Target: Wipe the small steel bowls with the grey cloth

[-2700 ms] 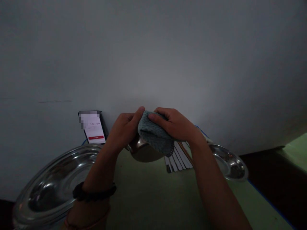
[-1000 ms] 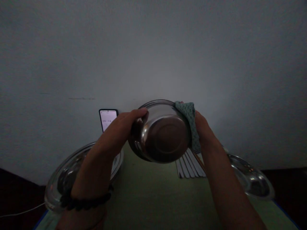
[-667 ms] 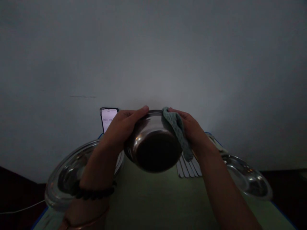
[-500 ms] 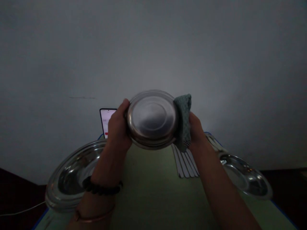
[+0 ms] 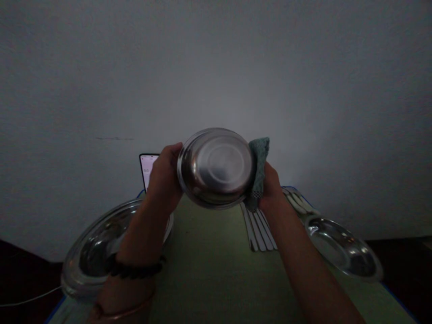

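One bowl (image 5: 221, 164), rim in left hand (image 5: 166, 177); room beneath.

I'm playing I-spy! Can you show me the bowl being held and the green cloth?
Bowl (image 5: 219, 165), head view: the flat of its underside.
Green cloth (image 5: 259, 168), head view: middle of its visible side.

Green tabletop (image 5: 202, 270) in front of me, blue edging (image 5: 395, 299). On my left, at the edge: big metal basin (image 5: 96, 256). Right of the middle: row of flat cutlery handles (image 5: 260, 235), side by side, ends toward me, far parts out of my sight. Back right: more cutlery (image 5: 299, 202), lying at a slant. Just beside it, shallow metal dish (image 5: 340, 248) by the right edge. Back left: phone (image 5: 147, 168), leaning nearly upright, screen lit; I can't see its foot, so probably on the tabletop too.
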Available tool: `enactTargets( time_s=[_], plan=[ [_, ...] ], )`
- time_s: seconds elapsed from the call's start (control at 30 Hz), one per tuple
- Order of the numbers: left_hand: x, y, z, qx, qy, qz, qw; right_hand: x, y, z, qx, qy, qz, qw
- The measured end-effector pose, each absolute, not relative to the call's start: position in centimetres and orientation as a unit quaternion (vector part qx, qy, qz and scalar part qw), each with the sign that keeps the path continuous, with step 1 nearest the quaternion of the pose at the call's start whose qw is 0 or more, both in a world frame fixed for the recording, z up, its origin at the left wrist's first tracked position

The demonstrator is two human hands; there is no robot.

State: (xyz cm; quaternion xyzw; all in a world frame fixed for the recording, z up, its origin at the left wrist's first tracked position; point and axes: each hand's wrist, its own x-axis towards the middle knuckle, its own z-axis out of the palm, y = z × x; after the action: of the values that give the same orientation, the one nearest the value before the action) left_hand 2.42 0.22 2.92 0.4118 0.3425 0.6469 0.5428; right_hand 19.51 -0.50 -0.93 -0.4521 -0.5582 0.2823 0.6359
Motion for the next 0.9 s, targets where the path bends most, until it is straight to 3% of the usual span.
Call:
enactTargets(
  time_s=[0.13, 0.27, 0.6, 0.77, 0.9],
  plan=[
    [0.0, 0.5, 2.8, 0.539, 0.374, 0.472, 0.589, 19.9, -2.1, 0.0, -0.415, -0.634, 0.333, 0.562],
    [0.0, 0.4, 1.8, 0.633, 0.365, 0.434, 0.527, 18.9, -3.0, 0.8, -0.407, -0.679, 0.338, 0.51],
    [3.5, 0.3, 1.4, 0.386, 0.31, 0.674, 0.548, 19.0, -2.8, 1.1, -0.439, -0.48, 0.248, 0.718],
    [5.3, 0.1, 1.4, 0.296, 0.27, 0.722, 0.564, 18.6, -1.4, 0.0, -0.44, -0.394, 0.272, 0.76],
    [4.0, 0.2, 2.3, 0.322, 0.268, 0.643, 0.641, 20.0, -0.6, -0.6, -0.43, -0.415, 0.349, 0.722]
  ],
)
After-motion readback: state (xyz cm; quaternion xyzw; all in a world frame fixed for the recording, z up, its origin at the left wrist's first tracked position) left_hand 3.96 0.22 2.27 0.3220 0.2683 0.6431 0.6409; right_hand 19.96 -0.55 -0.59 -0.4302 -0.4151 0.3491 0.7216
